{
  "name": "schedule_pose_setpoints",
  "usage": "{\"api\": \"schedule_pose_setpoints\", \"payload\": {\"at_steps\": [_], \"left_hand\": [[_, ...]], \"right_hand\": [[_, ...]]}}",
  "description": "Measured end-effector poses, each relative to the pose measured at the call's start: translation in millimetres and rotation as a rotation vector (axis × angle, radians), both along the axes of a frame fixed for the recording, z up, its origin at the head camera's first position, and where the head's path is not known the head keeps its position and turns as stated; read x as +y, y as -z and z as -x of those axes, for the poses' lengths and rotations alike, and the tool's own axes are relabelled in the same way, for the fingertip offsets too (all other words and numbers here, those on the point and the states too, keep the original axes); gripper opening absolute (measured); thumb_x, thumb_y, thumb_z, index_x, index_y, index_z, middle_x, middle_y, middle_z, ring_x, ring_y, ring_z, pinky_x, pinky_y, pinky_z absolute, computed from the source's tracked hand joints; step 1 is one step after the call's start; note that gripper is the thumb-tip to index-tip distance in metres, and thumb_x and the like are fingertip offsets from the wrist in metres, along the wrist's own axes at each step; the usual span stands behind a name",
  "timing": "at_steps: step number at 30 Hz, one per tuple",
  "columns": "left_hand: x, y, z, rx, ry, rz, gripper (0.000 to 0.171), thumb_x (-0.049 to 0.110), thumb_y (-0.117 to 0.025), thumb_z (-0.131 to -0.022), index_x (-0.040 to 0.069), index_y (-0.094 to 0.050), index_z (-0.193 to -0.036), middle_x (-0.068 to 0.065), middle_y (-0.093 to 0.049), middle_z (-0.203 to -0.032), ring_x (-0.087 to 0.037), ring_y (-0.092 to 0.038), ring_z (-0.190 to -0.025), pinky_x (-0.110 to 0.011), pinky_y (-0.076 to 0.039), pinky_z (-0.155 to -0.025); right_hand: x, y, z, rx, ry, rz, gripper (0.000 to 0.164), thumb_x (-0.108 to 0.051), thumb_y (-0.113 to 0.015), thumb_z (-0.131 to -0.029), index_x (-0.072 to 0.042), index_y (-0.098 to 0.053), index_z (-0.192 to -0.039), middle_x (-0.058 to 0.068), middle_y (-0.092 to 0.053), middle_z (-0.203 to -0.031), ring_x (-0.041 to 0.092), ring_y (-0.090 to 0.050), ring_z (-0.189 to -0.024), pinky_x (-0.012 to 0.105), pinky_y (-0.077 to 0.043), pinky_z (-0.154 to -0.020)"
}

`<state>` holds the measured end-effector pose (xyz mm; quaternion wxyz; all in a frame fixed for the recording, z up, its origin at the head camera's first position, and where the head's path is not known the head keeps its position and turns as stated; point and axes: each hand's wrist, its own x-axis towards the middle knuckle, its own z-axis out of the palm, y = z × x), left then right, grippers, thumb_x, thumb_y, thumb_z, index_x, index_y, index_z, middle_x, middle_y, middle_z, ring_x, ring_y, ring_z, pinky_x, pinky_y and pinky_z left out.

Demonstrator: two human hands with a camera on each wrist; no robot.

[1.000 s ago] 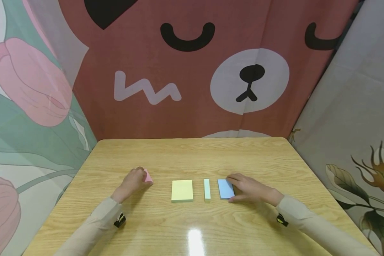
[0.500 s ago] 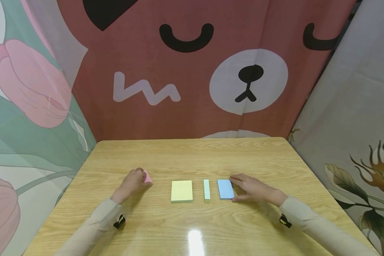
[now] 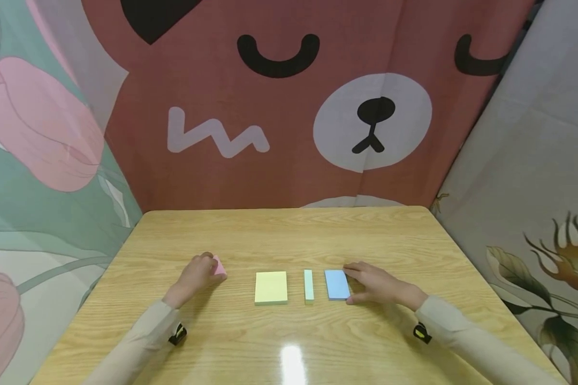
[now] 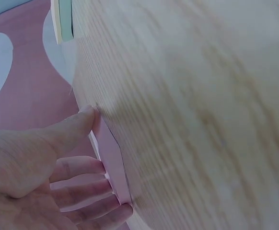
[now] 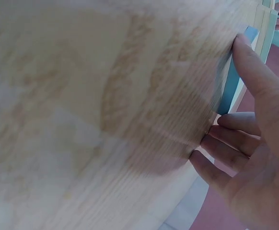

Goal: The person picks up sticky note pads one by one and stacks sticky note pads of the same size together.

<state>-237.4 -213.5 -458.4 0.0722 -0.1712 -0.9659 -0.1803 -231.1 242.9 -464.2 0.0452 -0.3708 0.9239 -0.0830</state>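
Observation:
On the wooden table, my left hand (image 3: 192,279) holds a pink sticky note pad (image 3: 219,267) at the left, partly hidden by the fingers. In the left wrist view the thumb is at one end of the pink pad and the fingers curl along its side. Over at the right, a blue sticky note pad (image 3: 337,285) lies flat. My right hand (image 3: 378,285) rests beside it with relaxed, spread fingers, thumb tip and index finger right at its right edge. A square yellow sticky note pad (image 3: 271,288) and a narrow pale green sticky note pad (image 3: 309,286) lie between the hands.
The wooden table (image 3: 289,230) ends at a back edge before a hanging bear-print cloth (image 3: 289,176). Printed curtains (image 3: 501,160) hang along both sides. Black bands with a yellow mark (image 3: 421,332) are at both wrists.
My right hand has drawn slightly to the right, off the top of the blue pad to its edge. My left hand keeps its place on the pink pad. The head view shifts slightly.

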Motion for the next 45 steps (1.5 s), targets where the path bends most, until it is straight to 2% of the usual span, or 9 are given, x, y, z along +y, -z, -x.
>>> {"api": "schedule_pose_setpoints", "payload": {"at_steps": [6, 17, 21, 24, 29, 35, 40, 45], "left_hand": [[1.0, -0.3, -0.3, -0.012, 0.008, -0.007, 0.035, 0.023, -0.074, -0.071, 0.006, -0.049, -0.054, -0.012, -0.055, -0.076, -0.015, -0.037, -0.054, -0.027, -0.032, -0.048], [-0.7, 0.3, 1.4, 0.014, 0.048, -0.001, 0.033, 0.022, -0.074, -0.071, 0.006, -0.050, -0.055, -0.009, -0.052, -0.071, -0.013, -0.036, -0.052, -0.027, -0.033, -0.048], [-4.0, 1.5, 1.6, 0.010, 0.055, 0.001, 0.029, 0.023, -0.073, -0.071, 0.007, -0.053, -0.058, -0.013, -0.058, -0.080, -0.014, -0.044, -0.055, -0.031, -0.040, -0.054], [-6.0, 2.9, 1.4, -0.011, 0.058, -0.004, 0.027, 0.024, -0.073, -0.072, 0.008, -0.056, -0.059, -0.020, -0.059, -0.093, -0.020, -0.053, -0.064, -0.037, -0.045, -0.063], [-7.9, 2.8, 2.0, -0.039, 0.049, -0.006, 0.029, 0.027, -0.072, -0.073, 0.008, -0.054, -0.059, -0.024, -0.055, -0.102, -0.029, -0.055, -0.078, -0.044, -0.044, -0.071], [-7.8, 2.2, 0.6, -0.070, 0.032, 0.003, 0.032, 0.027, -0.073, -0.072, 0.007, -0.052, -0.060, -0.021, -0.052, -0.102, -0.030, -0.050, -0.083, -0.041, -0.042, -0.069], [-7.5, 0.1, 0.4, -0.089, 0.029, -0.007, 0.029, 0.025, -0.074, -0.070, 0.007, -0.053, -0.061, -0.026, -0.050, -0.107, -0.028, -0.048, -0.082, -0.042, -0.042, -0.070], [-7.6, -1.0, 2.8, -0.117, 0.041, -0.028, 0.028, 0.025, -0.074, -0.070, 0.005, -0.055, -0.064, -0.017, -0.055, -0.086, -0.018, -0.044, -0.063, -0.032, -0.039, -0.056]], "right_hand": [[0.6, -2.0, -1.5, -0.017, 0.008, 0.005, 0.081, -0.054, -0.058, -0.075, 0.002, -0.040, -0.130, 0.017, -0.038, -0.132, 0.033, -0.035, -0.119, 0.046, -0.033, -0.093], [-4.1, -6.1, -1.0, -0.023, 0.002, 0.008, 0.078, -0.049, -0.062, -0.075, 0.005, -0.043, -0.127, 0.021, -0.040, -0.130, 0.035, -0.039, -0.117, 0.045, -0.036, -0.091], [-4.8, -4.2, -2.0, -0.022, 0.002, 0.012, 0.078, -0.049, -0.063, -0.075, 0.006, -0.043, -0.126, 0.022, -0.041, -0.129, 0.035, -0.039, -0.116, 0.046, -0.035, -0.091], [-4.4, -2.6, -3.9, -0.025, -0.001, 0.017, 0.078, -0.048, -0.063, -0.075, 0.006, -0.043, -0.126, 0.022, -0.040, -0.129, 0.036, -0.039, -0.116, 0.045, -0.036, -0.091], [-4.1, -3.8, -4.3, -0.004, -0.009, 0.038, 0.077, -0.047, -0.064, -0.075, 0.006, -0.043, -0.126, 0.022, -0.040, -0.129, 0.036, -0.039, -0.116, 0.046, -0.036, -0.090], [-4.0, -3.6, -4.4, 0.001, -0.011, 0.040, 0.076, -0.047, -0.063, -0.075, 0.006, -0.043, -0.126, 0.022, -0.040, -0.129, 0.036, -0.039, -0.116, 0.046, -0.037, -0.089], [-4.3, -4.2, -3.7, -0.004, -0.012, 0.033, 0.077, -0.048, -0.063, -0.075, 0.007, -0.043, -0.126, 0.023, -0.040, -0.129, 0.036, -0.039, -0.116, 0.046, -0.036, -0.090], [-4.2, -5.4, -3.1, -0.015, -0.006, 0.022, 0.078, -0.048, -0.063, -0.075, 0.006, -0.042, -0.127, 0.023, -0.039, -0.130, 0.035, -0.038, -0.117, 0.046, -0.035, -0.091]]}}
